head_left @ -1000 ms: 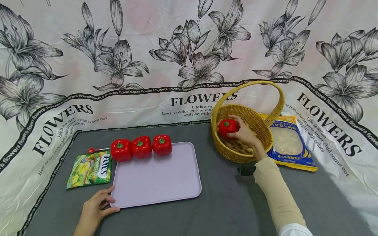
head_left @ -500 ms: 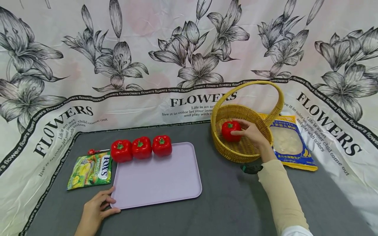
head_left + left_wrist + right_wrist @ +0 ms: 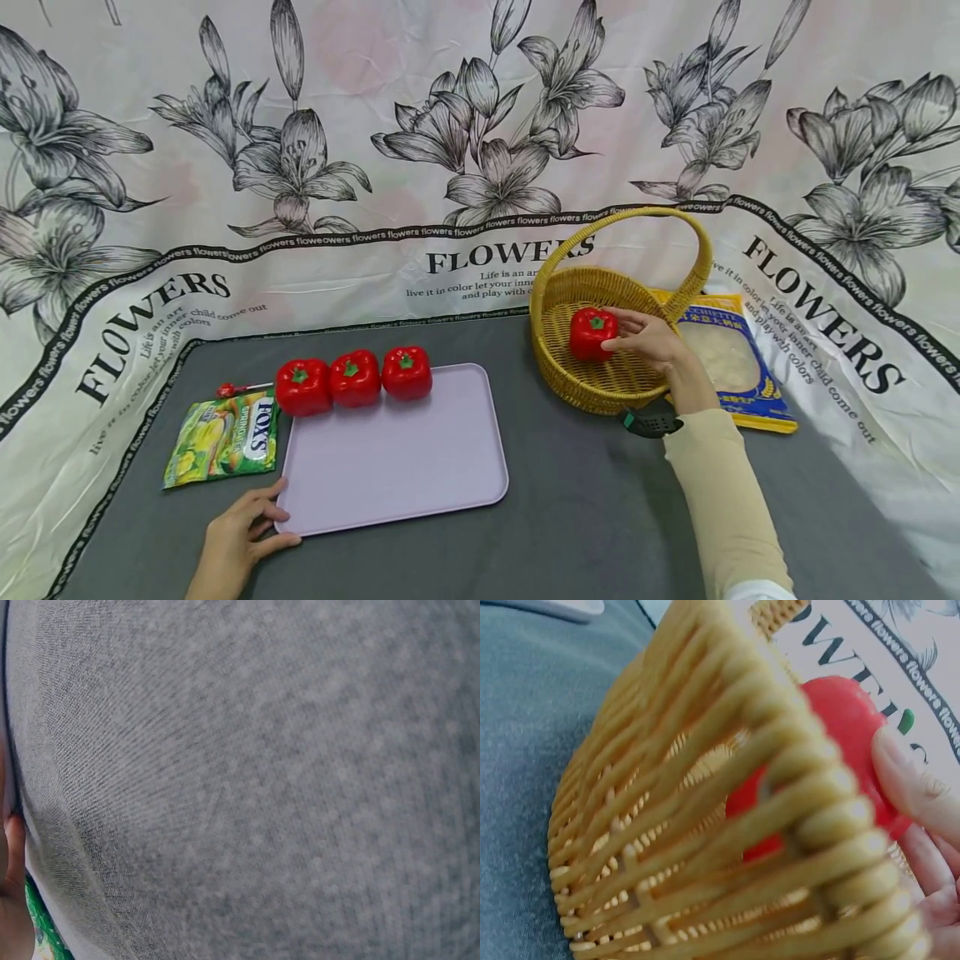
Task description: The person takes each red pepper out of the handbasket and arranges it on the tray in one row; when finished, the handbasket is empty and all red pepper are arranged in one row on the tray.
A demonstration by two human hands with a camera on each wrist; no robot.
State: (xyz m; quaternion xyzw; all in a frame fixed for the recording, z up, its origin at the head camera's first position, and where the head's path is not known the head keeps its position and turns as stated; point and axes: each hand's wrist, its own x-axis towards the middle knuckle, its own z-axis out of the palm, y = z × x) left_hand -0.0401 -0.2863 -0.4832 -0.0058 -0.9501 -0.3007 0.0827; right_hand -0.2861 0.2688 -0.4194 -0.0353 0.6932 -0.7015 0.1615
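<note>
My right hand (image 3: 651,340) holds a glossy red bell pepper (image 3: 591,335) with a green stem, thumb in front and fingers behind. In the head view the pepper overlaps the inside of a yellow woven basket (image 3: 551,371) with a tall handle. The right wrist view shows this pepper (image 3: 844,720) partly hidden behind the basket's rim, my thumb (image 3: 904,769) pressed on it. My left hand (image 3: 234,533) grips the front left corner of a pale purple tray (image 3: 397,467), thumb at its front edge, fingers along its left side. Several more red peppers (image 3: 355,379) line the tray's back edge.
A green candy packet (image 3: 221,437) lies left of the tray, with a thin red-ended stick (image 3: 243,389) behind it. A blue and yellow pasta bag (image 3: 738,358) lies right of the basket. Flower-printed cloth (image 3: 337,275) rises behind the grey table surface (image 3: 570,517).
My right hand has shifted to the right with the red bell pepper, over the basket. The left hand still grips the tray's corner.
</note>
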